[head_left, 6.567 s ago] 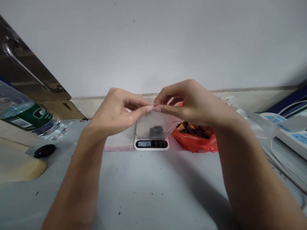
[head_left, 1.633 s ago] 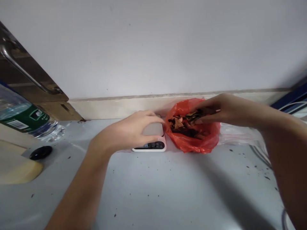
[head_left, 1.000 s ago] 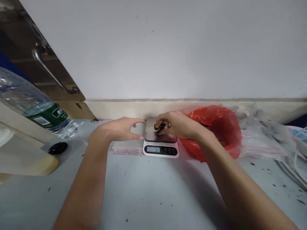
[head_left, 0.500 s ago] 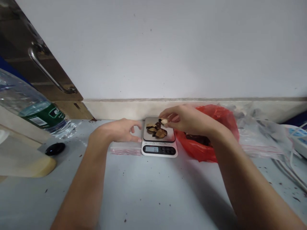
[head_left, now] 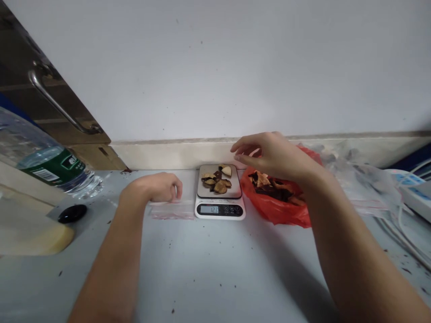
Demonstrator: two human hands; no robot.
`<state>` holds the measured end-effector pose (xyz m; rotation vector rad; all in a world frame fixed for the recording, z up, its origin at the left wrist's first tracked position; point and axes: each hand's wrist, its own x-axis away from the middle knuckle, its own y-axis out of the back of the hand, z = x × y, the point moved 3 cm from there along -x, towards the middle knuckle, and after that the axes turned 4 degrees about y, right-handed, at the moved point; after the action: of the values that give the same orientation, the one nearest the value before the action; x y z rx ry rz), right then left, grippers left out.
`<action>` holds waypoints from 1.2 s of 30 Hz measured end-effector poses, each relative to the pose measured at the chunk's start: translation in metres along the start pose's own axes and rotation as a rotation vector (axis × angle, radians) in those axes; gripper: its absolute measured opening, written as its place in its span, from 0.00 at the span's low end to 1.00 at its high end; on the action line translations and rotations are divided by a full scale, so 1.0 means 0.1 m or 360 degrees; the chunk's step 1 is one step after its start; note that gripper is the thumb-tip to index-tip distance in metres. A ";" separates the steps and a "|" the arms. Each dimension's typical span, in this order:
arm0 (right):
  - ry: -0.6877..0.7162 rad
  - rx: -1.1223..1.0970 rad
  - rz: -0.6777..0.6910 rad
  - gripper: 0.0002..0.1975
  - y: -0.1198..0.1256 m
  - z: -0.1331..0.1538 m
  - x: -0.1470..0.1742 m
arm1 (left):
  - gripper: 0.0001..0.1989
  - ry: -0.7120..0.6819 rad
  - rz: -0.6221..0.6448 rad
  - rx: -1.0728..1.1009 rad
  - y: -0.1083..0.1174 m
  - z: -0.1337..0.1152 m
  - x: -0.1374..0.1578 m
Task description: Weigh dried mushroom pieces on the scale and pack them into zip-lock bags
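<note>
A small white digital kitchen scale stands by the wall, its display reading about 12.3. On its metal plate lie several dried brown slices and one pale slice. My left hand is left of the scale, fingers curled down onto a stack of clear zip bags; anything in its fingers is hidden. Above and right of the plate hovers my right hand, thumb and fingers apart, holding nothing. Below it an open red plastic bag contains more dried brown pieces.
At the left are a large water bottle with a green label, a translucent container and a black oval object. Clear bags, cables and a white device lie at the right. Dark crumbs dot the table.
My right hand has let go of the pale slice on the plate and lifted away. My left hand has moved left from the scale and curled its fingers. The display went from 0.0 to about 12.3.
</note>
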<state>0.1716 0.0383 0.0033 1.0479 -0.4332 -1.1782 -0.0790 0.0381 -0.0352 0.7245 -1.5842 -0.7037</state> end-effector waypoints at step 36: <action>-0.0129 0.0063 0.0318 0.06 0.35 -0.18 0.24 | 0.06 -0.0294 -0.0919 0.0263 0.25 -0.14 0.34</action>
<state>0.2129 0.0251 0.0187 0.9690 -0.6132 -1.0394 -0.0704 0.0262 0.0073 1.2967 -1.6203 -1.0894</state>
